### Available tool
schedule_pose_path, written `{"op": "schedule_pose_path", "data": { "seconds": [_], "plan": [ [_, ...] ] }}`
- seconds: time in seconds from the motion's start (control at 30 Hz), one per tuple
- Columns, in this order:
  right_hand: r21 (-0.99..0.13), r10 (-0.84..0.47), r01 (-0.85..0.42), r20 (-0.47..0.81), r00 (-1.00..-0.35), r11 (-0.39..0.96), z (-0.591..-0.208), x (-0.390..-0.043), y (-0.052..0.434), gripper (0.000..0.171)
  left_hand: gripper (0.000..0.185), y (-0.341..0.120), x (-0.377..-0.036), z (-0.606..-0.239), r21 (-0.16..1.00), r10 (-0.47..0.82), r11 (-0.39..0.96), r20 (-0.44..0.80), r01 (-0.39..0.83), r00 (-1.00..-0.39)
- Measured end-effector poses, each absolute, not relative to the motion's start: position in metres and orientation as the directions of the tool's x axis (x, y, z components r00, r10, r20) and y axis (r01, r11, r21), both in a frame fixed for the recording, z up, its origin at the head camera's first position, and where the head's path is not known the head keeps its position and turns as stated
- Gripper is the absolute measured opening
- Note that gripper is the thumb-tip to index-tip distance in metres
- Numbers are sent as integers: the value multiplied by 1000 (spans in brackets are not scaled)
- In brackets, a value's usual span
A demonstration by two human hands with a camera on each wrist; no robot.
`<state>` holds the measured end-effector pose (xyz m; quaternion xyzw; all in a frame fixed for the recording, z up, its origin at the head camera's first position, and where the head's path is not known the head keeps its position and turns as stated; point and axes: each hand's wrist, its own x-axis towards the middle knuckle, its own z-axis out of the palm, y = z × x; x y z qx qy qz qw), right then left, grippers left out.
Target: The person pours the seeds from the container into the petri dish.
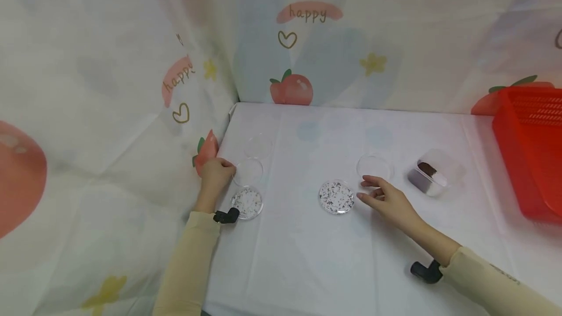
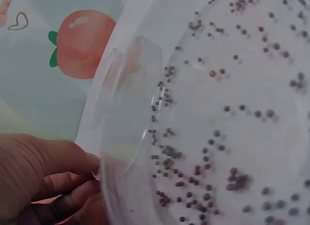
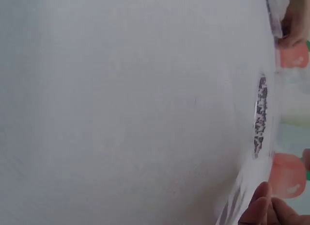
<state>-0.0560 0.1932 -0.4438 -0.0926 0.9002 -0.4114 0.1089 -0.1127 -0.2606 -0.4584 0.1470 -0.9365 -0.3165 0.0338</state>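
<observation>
**Two hands among the seed dishes**

White cloth covers the table (image 1: 307, 257), with a fruit-print curtain (image 1: 110, 87) hung behind and to the left. I start at the near-left dish (image 1: 247, 202), scattered with small dark seeds; in the left wrist view those seeds (image 2: 213, 152) fill most of the frame. Just beyond it stands an empty dish (image 1: 248, 170), and my left hand (image 1: 216, 173) is at its left rim, fingers (image 2: 72, 186) curled against the clear wall, thumb side up. I judge this a light pinch on the rim. To do it well I would keep the dish flat and the grip low, so nothing tips onto the seeded dish touching it on the near side.

My right hand (image 1: 388, 200) lies relaxed on the cloth, fingers straight and spread toward the left, holding nothing. It sits just right of the middle dish (image 1: 336, 197), which is thick with dark seeds, and just near of another empty dish (image 1: 374, 166). The forearm runs in from the near right, wrist low.

Farther out, a faint third empty dish (image 1: 258, 146) lies beyond the left pair. A clear box (image 1: 432, 175) with dark contents stands to the right, and a red basket (image 1: 531, 150) sits at the far right edge.
</observation>
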Motion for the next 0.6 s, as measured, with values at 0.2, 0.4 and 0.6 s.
{"op": "schedule_pose_path", "data": {
  "seconds": [0.2,0.4,0.6],
  "plan": [
    [-766,-316,-96,-145,-938,636,-446,-65,188,77,13,-251,-114,-451,610,-287,763,28,-211,-958],
    [-723,-392,-191,-119,-912,664,-453,-69,177,94,11,-242,-115,-440,835,-236,510,-93,-205,-967],
    [-706,-408,-227,-95,-908,671,-456,-70,170,93,31,-220,-111,-432,950,-95,213,-211,-227,-973]
  ]
}}
